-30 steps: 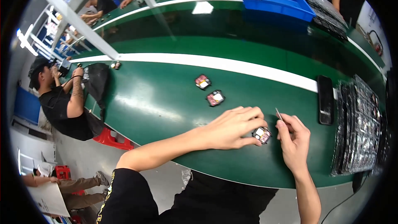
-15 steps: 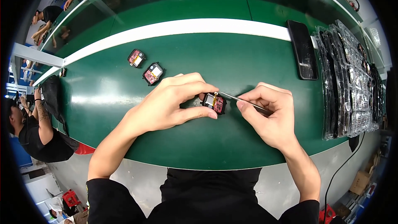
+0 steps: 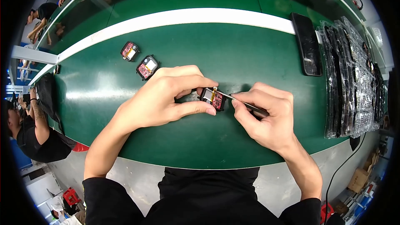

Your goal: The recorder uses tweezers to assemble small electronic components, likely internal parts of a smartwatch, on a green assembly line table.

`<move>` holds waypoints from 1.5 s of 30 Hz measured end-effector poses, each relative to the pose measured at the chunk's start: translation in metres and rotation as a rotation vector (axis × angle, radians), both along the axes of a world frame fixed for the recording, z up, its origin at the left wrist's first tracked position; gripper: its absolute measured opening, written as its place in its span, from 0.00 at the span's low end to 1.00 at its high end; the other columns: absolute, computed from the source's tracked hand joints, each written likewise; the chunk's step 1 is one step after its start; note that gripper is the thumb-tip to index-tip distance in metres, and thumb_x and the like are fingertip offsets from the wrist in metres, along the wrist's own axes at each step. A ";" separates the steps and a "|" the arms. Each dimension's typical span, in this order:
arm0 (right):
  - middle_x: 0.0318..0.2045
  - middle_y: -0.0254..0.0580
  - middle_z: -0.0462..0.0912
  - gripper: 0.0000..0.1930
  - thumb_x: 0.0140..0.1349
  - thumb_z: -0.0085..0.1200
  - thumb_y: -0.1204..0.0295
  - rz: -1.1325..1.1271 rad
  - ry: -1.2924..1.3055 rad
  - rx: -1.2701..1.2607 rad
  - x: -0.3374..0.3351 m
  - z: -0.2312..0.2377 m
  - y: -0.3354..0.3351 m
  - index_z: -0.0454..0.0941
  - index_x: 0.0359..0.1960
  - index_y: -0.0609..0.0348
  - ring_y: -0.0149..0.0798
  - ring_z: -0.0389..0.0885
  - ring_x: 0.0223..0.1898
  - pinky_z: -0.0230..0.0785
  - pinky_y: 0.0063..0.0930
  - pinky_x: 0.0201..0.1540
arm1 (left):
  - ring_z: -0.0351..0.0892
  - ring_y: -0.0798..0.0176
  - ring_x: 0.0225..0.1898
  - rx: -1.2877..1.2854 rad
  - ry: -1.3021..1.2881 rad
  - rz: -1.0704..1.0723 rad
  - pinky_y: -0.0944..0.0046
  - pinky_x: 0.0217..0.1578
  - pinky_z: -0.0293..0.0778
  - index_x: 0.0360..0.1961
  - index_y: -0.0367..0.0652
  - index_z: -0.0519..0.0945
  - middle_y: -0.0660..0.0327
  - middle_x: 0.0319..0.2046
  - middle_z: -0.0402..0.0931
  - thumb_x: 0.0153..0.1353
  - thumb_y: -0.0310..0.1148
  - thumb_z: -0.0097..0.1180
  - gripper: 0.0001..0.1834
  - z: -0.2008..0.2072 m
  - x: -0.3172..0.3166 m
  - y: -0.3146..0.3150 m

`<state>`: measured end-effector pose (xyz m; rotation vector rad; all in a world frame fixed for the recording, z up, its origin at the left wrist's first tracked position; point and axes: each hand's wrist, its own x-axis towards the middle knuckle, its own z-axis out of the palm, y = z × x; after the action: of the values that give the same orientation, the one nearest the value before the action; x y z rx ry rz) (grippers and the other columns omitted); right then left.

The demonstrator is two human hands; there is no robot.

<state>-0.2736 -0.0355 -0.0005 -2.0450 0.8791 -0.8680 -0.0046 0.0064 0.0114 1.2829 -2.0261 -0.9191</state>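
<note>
While between two modules (image 3: 147,67) and a phone (image 3: 307,46), left fingers (image 3: 196,109) around another module (image 3: 218,101), right fingers (image 3: 258,96) round a tool (image 3: 256,108).

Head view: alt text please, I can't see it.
The left hand grips a small open electronic module at a green table; the right hand holds a thin metal tool, tip over it. Two similar modules lie farther left, clear plastic packs at right.

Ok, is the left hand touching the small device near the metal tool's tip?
Touching: the head view shows the left hand gripping the device, thumb pressed over its near edge.
</note>
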 end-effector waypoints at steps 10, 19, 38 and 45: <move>0.23 0.35 0.81 0.09 0.56 0.73 0.83 -0.021 -0.005 -0.148 -0.002 -0.004 -0.002 0.94 0.39 0.63 0.29 0.75 0.18 0.63 0.28 0.19 | 0.61 0.70 0.24 0.033 0.040 0.099 0.64 0.27 0.61 0.54 0.40 0.91 0.65 0.32 0.77 0.54 0.35 0.87 0.27 0.004 -0.008 0.002; 0.25 0.33 0.79 0.14 0.53 0.76 0.83 -0.010 0.032 -0.339 0.003 -0.007 0.001 0.94 0.43 0.62 0.30 0.76 0.19 0.66 0.27 0.19 | 0.62 0.70 0.23 -0.022 -0.018 0.101 0.63 0.27 0.61 0.51 0.39 0.90 0.65 0.25 0.71 0.52 0.36 0.87 0.26 0.003 -0.005 0.001; 0.24 0.37 0.84 0.09 0.61 0.74 0.83 0.045 -0.024 0.042 -0.002 0.000 -0.002 0.95 0.43 0.66 0.26 0.76 0.22 0.63 0.24 0.25 | 0.63 0.72 0.24 0.019 0.027 -0.061 0.66 0.28 0.62 0.52 0.38 0.92 0.66 0.30 0.79 0.52 0.37 0.87 0.28 -0.004 0.016 -0.010; 0.23 0.37 0.84 0.08 0.61 0.73 0.83 0.059 -0.033 0.047 -0.004 -0.002 -0.002 0.96 0.42 0.65 0.26 0.76 0.22 0.61 0.25 0.25 | 0.62 0.72 0.24 0.035 0.017 -0.084 0.67 0.28 0.62 0.53 0.38 0.92 0.64 0.36 0.84 0.51 0.40 0.87 0.29 -0.003 0.017 -0.010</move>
<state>-0.2776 -0.0372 -0.0025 -2.0003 0.8093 -0.8391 0.0127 -0.0037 0.0080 1.2119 -2.0733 -1.0051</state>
